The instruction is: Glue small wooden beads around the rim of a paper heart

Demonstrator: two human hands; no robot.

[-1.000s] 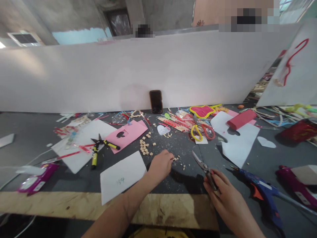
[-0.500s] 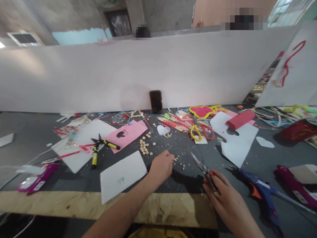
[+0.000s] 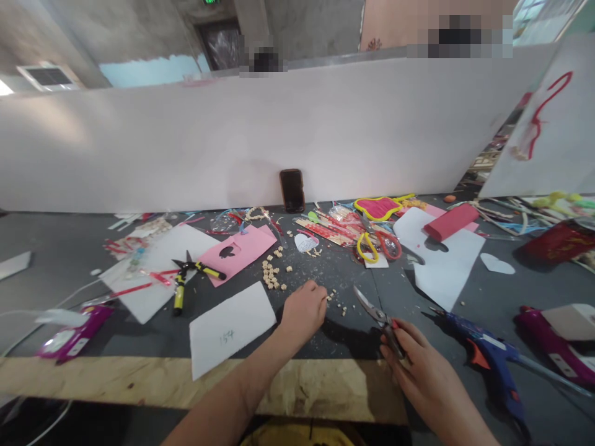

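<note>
Snips (image 3: 372,308): held in the right hand (image 3: 421,365), blades parted, tips pointing up-left over the surface (image 3: 69,248).
Left hand (image 3: 304,310): fingers pinched together at small cubes (image 3: 335,298) just left of the blades.
Card (image 3: 230,334): white, just left of that hand.
Glue gun (image 3: 483,359): right of the right hand.

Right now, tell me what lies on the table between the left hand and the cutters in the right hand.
In the head view, small wooden bits and crumbs on dark table separate left hand from cutters held by right hand.
</note>
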